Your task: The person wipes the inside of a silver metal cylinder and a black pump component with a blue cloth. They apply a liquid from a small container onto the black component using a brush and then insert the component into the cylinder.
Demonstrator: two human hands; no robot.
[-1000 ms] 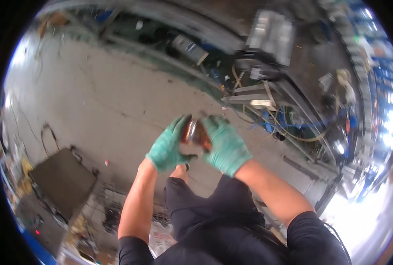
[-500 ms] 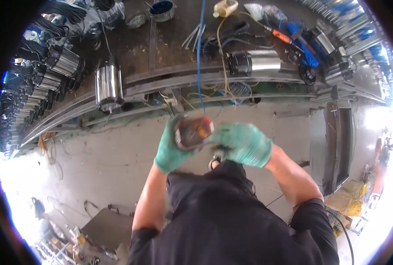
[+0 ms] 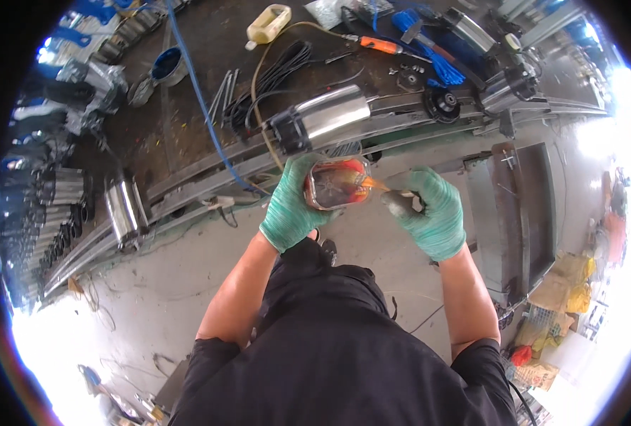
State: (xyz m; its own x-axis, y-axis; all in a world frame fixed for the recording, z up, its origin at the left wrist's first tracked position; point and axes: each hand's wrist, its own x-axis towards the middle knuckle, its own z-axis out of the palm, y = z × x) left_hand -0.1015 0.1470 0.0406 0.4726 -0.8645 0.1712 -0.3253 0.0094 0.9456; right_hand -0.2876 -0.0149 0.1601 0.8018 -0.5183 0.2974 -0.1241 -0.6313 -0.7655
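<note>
My left hand (image 3: 292, 202), in a green knit glove, is wrapped round a small clear plastic container (image 3: 322, 186). The container looks dark inside, with red along its upper and right sides. An orange tapered piece (image 3: 375, 184) sticks out of its right side toward my right hand (image 3: 432, 216). That hand wears the same kind of glove, with dark stained fingertips. Its fingers are curled together in a pinch close to the orange tip; what they hold is too small to make out. Both hands are in front of the workbench edge.
A silver motor cylinder with a black end (image 3: 330, 117) lies near the bench edge. Behind it are a coiled black cable (image 3: 287, 67), a yellowish bottle (image 3: 269, 25) and an orange-handled tool (image 3: 381, 45). Another silver cylinder (image 3: 125, 211) stands at left. A metal frame (image 3: 521, 220) is at right.
My view has turned toward the right of the bench. My right hand has drawn away from the container, and the orange piece now shows between them. My left hand still holds the container.
</note>
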